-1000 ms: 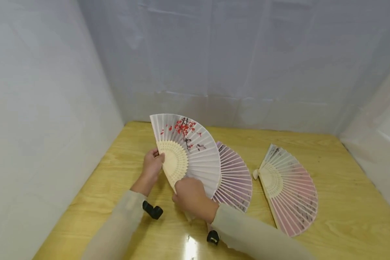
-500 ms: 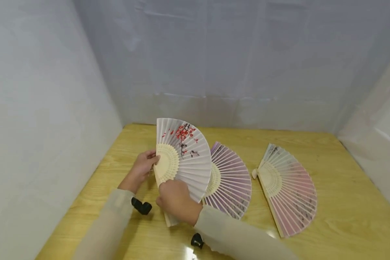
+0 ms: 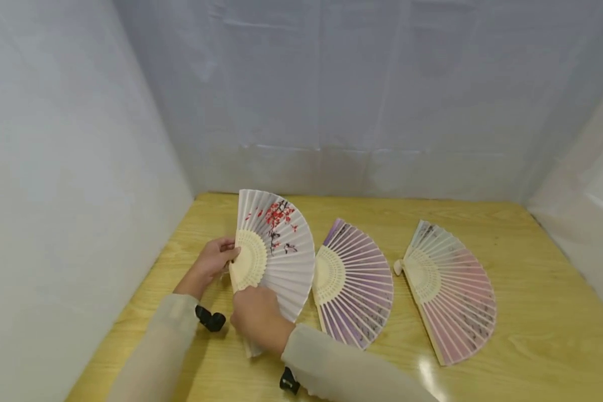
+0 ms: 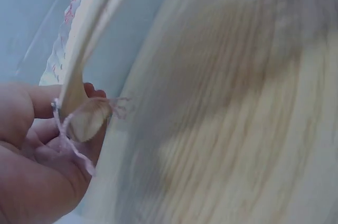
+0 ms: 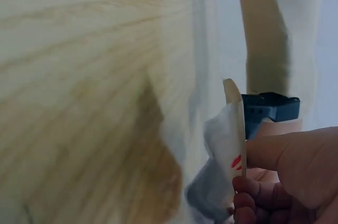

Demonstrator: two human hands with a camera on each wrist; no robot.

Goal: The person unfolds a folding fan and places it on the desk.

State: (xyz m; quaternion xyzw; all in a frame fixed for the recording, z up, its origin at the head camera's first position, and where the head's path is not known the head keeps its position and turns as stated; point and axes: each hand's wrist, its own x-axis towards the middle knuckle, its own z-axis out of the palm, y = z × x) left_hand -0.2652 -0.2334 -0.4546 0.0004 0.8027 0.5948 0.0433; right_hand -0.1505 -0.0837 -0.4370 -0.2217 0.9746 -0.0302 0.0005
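A white folding fan (image 3: 286,262) with red blossoms on a dark branch is spread above the table's left half. At its pivot end, my left hand (image 3: 212,261) pinches the pale ribs. A pink tassel cord (image 4: 74,139) hangs there in the left wrist view. My right hand (image 3: 258,314) grips the fan's near edge; in the right wrist view, thumb and curled fingers (image 5: 253,195) hold the outer stick. Just right of it lies a purple folding fan (image 3: 364,285), spread out. Farther right is a pink and pale green folding fan (image 3: 459,296), also spread.
The wooden table (image 3: 527,268) carries the fans. Pale sheeting (image 3: 362,100) rises behind it, with more on both sides. A black wrist device (image 3: 210,319) sits at my left cuff, another black device (image 3: 288,381) at the right.
Both hands have moved left and slightly toward me with the white fan, lowering it. More of the purple fan shows now. The purple and pink fans stay in place.
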